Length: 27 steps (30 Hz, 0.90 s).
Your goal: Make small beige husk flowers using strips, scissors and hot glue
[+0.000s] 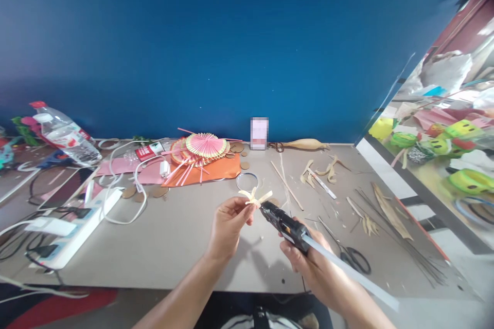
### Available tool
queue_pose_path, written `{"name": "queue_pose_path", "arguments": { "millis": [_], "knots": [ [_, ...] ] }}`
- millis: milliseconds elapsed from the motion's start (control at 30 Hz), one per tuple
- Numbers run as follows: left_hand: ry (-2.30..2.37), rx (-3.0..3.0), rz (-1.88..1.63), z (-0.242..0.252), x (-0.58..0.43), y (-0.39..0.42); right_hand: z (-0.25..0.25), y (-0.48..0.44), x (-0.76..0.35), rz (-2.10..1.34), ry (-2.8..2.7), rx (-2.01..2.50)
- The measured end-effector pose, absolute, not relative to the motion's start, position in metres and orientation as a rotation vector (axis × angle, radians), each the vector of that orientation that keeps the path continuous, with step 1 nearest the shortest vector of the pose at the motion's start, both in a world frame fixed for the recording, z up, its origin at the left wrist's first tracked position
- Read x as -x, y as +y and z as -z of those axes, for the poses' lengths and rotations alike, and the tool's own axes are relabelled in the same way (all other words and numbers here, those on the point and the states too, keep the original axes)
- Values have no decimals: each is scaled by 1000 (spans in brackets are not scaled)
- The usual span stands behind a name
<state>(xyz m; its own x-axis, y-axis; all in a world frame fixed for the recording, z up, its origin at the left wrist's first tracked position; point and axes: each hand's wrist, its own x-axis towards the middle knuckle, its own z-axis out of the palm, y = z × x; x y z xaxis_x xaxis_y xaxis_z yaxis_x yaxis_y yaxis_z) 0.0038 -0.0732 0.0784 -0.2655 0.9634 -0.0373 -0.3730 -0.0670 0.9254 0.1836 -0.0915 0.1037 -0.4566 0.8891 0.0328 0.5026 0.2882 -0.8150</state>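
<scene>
Between the thumb and fingers of my left hand [230,221] is pinched a small pale flower-like piece [254,197] with several thin strips spreading out. My right hand [309,259] is wrapped round a black hot glue gun [285,226]. A long translucent glue stick [351,272] sticks out of the gun's back end toward me. The gun's nozzle is right beside the flower-like piece; whether they touch I cannot tell. Just beyond my left hand, a roll of clear tape [247,181] lies on the table. To the right of my right hand are black-handled scissors [355,259].
A white power strip [83,229] with plugs and cables lies at left, near a plastic bottle [69,133]. Pink paper fans [207,149] rest on orange paper [227,167]. Dried husk pieces [389,211] and thin wires [409,247] lie at right. A phone [259,133] leans against the blue wall.
</scene>
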Motion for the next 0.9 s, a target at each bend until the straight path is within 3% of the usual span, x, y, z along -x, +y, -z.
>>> {"name": "queue_pose_path", "arguments": {
  "millis": [667,900],
  "knots": [
    [1151,-823,-1576,-78,-4,-73,-135,-93,-184,-1122,-2114,1300],
    [1152,-833,-1578,-76,-4,-73,-125,-93,-185,-1083,-2096,1351]
  ]
}}
